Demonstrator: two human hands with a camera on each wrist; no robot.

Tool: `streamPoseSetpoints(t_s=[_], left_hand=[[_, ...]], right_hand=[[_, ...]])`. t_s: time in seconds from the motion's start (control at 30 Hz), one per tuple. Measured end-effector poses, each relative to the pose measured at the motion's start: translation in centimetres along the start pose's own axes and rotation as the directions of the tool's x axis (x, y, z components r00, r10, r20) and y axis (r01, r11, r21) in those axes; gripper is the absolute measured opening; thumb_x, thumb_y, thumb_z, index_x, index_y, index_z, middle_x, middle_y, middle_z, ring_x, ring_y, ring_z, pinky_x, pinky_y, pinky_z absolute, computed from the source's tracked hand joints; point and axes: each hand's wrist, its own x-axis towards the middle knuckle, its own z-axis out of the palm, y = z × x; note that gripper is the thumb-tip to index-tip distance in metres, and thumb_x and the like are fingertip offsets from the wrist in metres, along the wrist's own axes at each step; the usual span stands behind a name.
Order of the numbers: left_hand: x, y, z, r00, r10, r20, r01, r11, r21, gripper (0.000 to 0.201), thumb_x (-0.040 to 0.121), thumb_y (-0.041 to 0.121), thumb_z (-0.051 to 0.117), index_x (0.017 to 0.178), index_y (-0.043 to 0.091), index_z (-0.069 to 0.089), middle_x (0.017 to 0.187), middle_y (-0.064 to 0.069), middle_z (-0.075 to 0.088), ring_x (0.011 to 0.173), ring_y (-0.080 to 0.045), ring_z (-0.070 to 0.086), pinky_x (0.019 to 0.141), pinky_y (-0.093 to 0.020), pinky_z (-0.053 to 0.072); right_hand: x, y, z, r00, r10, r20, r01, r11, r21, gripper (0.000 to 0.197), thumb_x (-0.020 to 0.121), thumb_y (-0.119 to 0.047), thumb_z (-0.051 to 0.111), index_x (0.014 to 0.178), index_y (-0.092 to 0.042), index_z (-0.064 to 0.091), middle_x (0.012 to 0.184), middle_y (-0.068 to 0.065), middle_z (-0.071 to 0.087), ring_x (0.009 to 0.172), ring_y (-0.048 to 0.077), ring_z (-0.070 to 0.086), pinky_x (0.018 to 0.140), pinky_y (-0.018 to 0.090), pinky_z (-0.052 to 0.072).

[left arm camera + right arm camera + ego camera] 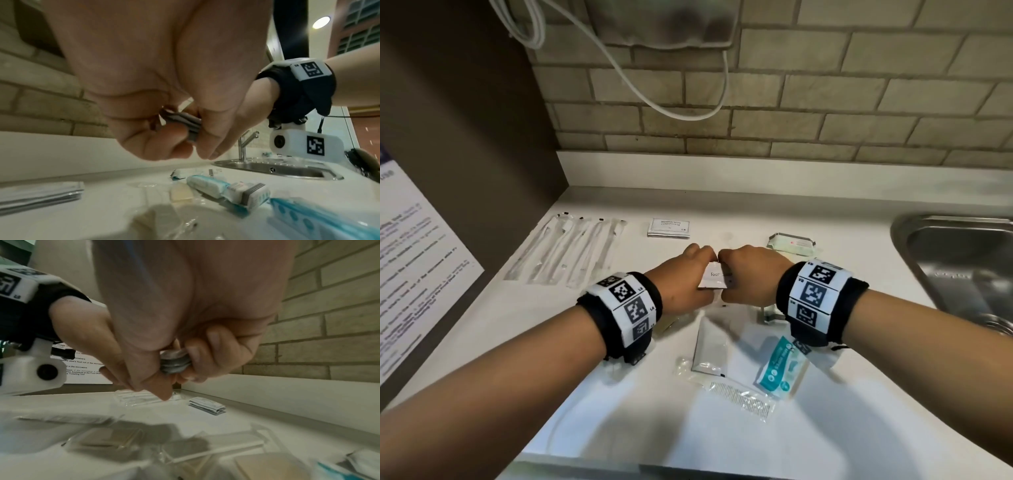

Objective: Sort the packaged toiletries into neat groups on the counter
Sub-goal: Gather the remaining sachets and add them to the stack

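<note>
Both hands meet above the middle of the white counter (619,394) and grip one small stack of white toothpaste sachets (714,279) between them. My left hand (690,272) curls round the stack's left side, my right hand (744,272) round its right side. The left wrist view shows the stack (183,123) edge-on, pinched between thumbs and fingers. In the right wrist view the sachets (174,365) bulge between the curled fingers (216,353). A row of wrapped toothbrushes (565,253) lies at the left. A pile of shampoo sachets (668,228) lies behind the hands.
A green wipes pack (791,245) lies at the back right. Below the hands lie a white pouch (710,346), a teal packet (779,366) and a wrapped comb (739,397). A steel sink (962,260) lies to the right, a brown wall with a notice (414,274) to the left.
</note>
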Motion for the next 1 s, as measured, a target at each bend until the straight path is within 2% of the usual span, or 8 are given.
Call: streamPoseSetpoints(t_s=[0.03, 0.17, 0.37, 0.43, 0.53, 0.67, 0.83, 1.0], left_hand=[[0.0, -0.5, -0.1, 1.0, -0.006, 0.001, 0.006, 0.998, 0.06, 0.054, 0.085, 0.029, 0.062, 0.133, 0.019, 0.039, 0.117, -0.003, 0.045, 0.102, -0.026, 0.057, 0.086, -0.037, 0.047], [-0.1, -2.3, -1.2, 0.999, -0.046, -0.017, 0.049, 0.986, 0.16, 0.049, 0.081, 0.032, 0.066, 0.126, 0.023, 0.05, 0.103, 0.003, 0.042, 0.094, -0.022, 0.056, 0.076, -0.029, 0.043], [1.0, -5.7, -3.4, 0.993, -0.107, -0.039, 0.112, 0.983, 0.147, 0.036, 0.073, 0.019, 0.07, 0.108, 0.021, 0.063, 0.101, 0.001, 0.062, 0.091, -0.021, 0.061, 0.077, -0.03, 0.05], [1.8, -7.0, -3.8, 0.99, -0.139, -0.025, 0.141, 0.982, 0.127, 0.036, 0.073, 0.02, 0.072, 0.108, 0.021, 0.065, 0.099, 0.002, 0.065, 0.09, -0.021, 0.063, 0.077, -0.031, 0.052], [3.3, -8.9, -4.0, 0.984, -0.177, 0.0, 0.175, 0.973, 0.148, 0.037, 0.074, 0.028, 0.075, 0.109, 0.02, 0.064, 0.101, 0.0, 0.067, 0.085, -0.021, 0.062, 0.073, -0.029, 0.05], [5.4, -11.5, -3.7, 0.977, -0.211, 0.033, 0.201, 0.963, 0.179, 0.033, 0.071, 0.03, 0.074, 0.102, 0.031, 0.062, 0.101, 0.002, 0.067, 0.08, -0.02, 0.059, 0.068, -0.025, 0.043], [7.2, -13.3, -3.4, 0.971, -0.227, 0.078, 0.208, 0.958, 0.199, 0.038, 0.075, 0.029, 0.075, 0.111, 0.026, 0.062, 0.106, 0.0, 0.066, 0.092, -0.023, 0.064, 0.072, -0.025, 0.046], [8.5, -14.1, -3.4, 0.971, -0.224, 0.081, 0.205, 0.959, 0.197, 0.042, 0.073, 0.032, 0.076, 0.11, 0.019, 0.062, 0.111, -0.004, 0.063, 0.098, -0.024, 0.062, 0.082, -0.03, 0.05]], right_hand=[[0.3, -0.3, 0.2, 1.0, 0.003, 0.008, -0.003, 1.0, 0.001, 0.026, 0.077, -0.032, 0.064, 0.095, -0.019, 0.049, 0.083, -0.001, 0.058, 0.075, 0.024, 0.057, 0.06, 0.028, 0.04], [2.3, -1.5, 0.8, 0.999, -0.009, 0.049, 0.005, 0.997, 0.079, 0.039, 0.076, -0.03, 0.066, 0.107, -0.013, 0.049, 0.09, 0.005, 0.062, 0.079, 0.027, 0.06, 0.061, 0.031, 0.045], [7.1, -2.9, 0.4, 0.999, -0.014, 0.032, 0.008, 0.981, 0.194, 0.033, 0.073, -0.015, 0.069, 0.104, -0.01, 0.058, 0.088, 0.002, 0.059, 0.078, 0.021, 0.056, 0.061, 0.025, 0.041], [8.9, -3.1, 0.3, 0.999, 0.003, 0.051, -0.013, 0.982, 0.19, 0.032, 0.073, -0.015, 0.072, 0.103, -0.012, 0.061, 0.087, 0.0, 0.058, 0.078, 0.019, 0.055, 0.058, 0.022, 0.038], [11.3, -3.3, 0.7, 0.995, 0.055, 0.089, -0.072, 0.978, 0.195, 0.041, 0.072, -0.017, 0.076, 0.109, -0.014, 0.058, 0.091, -0.001, 0.056, 0.082, 0.02, 0.054, 0.066, 0.026, 0.041], [14.1, -3.3, 1.5, 0.985, 0.104, 0.136, -0.129, 0.973, 0.194, 0.041, 0.07, -0.018, 0.078, 0.107, -0.013, 0.061, 0.095, 0.002, 0.061, 0.083, 0.021, 0.056, 0.068, 0.027, 0.044], [16.2, -3.4, 2.0, 0.975, 0.129, 0.18, -0.156, 0.978, 0.142, 0.037, 0.073, -0.021, 0.077, 0.105, -0.008, 0.067, 0.103, 0.008, 0.069, 0.094, 0.025, 0.064, 0.069, 0.026, 0.045], [17.3, -3.4, 2.1, 0.967, 0.168, 0.191, -0.198, 0.969, 0.15, 0.039, 0.072, -0.03, 0.077, 0.104, -0.01, 0.068, 0.098, 0.006, 0.068, 0.083, 0.022, 0.06, 0.066, 0.026, 0.044]])
